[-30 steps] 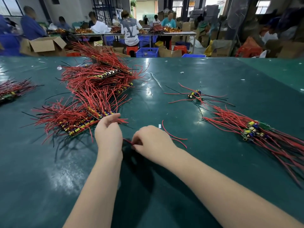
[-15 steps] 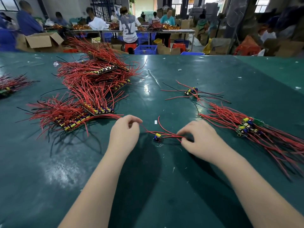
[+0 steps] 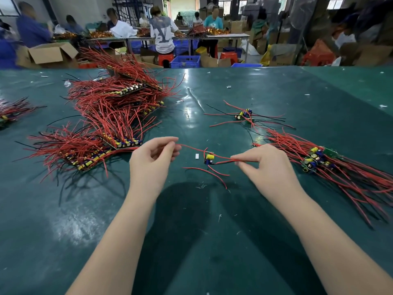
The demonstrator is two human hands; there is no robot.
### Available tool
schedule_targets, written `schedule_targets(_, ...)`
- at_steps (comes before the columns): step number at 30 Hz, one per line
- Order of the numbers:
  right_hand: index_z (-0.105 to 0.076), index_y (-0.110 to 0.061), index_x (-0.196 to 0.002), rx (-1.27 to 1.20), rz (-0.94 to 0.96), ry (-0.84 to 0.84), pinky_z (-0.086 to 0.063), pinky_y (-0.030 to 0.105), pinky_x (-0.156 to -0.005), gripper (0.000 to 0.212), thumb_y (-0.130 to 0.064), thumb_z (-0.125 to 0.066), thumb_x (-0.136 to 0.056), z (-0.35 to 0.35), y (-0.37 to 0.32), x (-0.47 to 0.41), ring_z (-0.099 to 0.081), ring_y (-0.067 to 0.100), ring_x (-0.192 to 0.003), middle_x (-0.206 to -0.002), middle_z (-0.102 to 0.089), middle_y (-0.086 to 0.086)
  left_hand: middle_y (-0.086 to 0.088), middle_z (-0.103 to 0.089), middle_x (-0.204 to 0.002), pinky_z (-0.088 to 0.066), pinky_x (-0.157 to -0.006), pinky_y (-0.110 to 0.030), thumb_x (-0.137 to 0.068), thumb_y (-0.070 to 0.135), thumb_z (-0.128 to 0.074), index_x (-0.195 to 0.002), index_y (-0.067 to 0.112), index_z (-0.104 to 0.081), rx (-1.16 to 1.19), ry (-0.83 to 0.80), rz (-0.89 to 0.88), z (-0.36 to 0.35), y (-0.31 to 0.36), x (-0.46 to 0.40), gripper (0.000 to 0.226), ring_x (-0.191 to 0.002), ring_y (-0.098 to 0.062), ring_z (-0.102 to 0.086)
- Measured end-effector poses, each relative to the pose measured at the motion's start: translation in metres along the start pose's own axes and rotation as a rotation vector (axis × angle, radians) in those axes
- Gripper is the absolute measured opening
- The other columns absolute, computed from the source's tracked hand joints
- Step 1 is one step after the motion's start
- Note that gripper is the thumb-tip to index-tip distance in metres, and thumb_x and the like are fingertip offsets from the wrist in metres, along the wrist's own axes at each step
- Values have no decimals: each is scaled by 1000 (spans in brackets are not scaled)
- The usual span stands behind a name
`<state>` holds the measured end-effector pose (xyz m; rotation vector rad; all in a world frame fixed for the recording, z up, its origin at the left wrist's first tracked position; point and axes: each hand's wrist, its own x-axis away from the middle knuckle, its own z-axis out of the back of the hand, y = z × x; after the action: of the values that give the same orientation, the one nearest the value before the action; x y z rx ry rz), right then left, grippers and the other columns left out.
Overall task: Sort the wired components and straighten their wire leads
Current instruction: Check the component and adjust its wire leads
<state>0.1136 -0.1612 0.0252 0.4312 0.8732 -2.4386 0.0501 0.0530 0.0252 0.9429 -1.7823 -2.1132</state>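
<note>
I am pinching one thin red lead in my left hand [image 3: 153, 158] and another in my right hand [image 3: 263, 165], holding a small board [image 3: 209, 159] with a yellow cylindrical capacitor between them just above the glossy green table [image 3: 191, 241]. Bristly red-wired piles are lying left [image 3: 102, 124] and right [image 3: 323, 160]. Beyond the table, an open cardboard box [image 3: 51, 53] and a blue slatted crate [image 3: 185, 61] are sitting, contents hidden.

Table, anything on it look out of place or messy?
Small white scraps litter the green table, one right beside the component both hands hold by its leads. A few components lie loose, apart from the piles.
</note>
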Motion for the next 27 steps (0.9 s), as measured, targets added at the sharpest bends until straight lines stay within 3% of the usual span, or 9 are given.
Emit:
schedule_targets(4,-78,-29,-93,-61,-52,19,-40,24,-79,18,-17,-69,-85,3,-2,1,-62,14,-90,-87,-74,-12,-1,-73,-82,-51,-72,-14,-93,1,-56,-91,21,-71,85,51,-55,0,5,2,25,-73,-4,-68)
schedule_targets(8,-76,-34,-90,-281,-143,-133,-42,5,-74,21,-16,-75,-78,4,-4,3,-63,-7,-82,-76,-70,-22,4,-74,-79,-51,-74,-16,-93,1,-57,-91,21,-71,142,71,-59,0,7,3,24,-76,-6,-69)
schedule_targets(12,-74,-33,-90,-431,-176,-370,-48,9,-67,19,-30,-82,-73,3,-11,4,-68,2,-72,-75,-73,-15,4,-75,-78,-51,-73,-16,-93,2,-57,-92,21,-72,173,9,-73,-4,7,6,24,-75,-8,-70)
schedule_targets(18,-75,-28,-78,-435,-195,-398,-43,16,-59,7,-35,-75,-80,-10,-17,8,-55,-2,-61,-71,-71,-9,-2,-76,-82,-54,-74,-21,-93,3,-57,-93,20,-72,200,-99,-70,-11,5,11,23,-77,-14,-71)
schedule_targets(21,-72,-22,-68,-451,-177,-416,-36,20,-57,24,-31,-66,-89,-11,-18,9,-45,3,-57,-59,-64,-5,-1,-76,-87,-54,-78,-20,-93,5,-58,-104,22,-68,196,-91,-61,-14,4,12,22,-84,-12,-71)
schedule_targets(25,-77,-18,-78,-699,-254,-340,-38,14,-55,22,-27,-63,-92,-8,-20,6,-47,2,-55,-68,-71,2,-1,-69,-109,-49,-94,-25,-89,10,-64,-132,22,-44,274,-38,137,-21,4,13,49,-100,-5,-65)
schedule_targets(27,-77,-19,-85,-797,-274,-319,-38,8,-53,18,-25,-62,-93,-9,-21,5,-49,-2,-54,-69,-72,-3,-4,-67,-111,-50,-94,-29,-88,14,-65,-127,15,-51,312,-115,304,-24,5,14,42,-101,-11,-64)
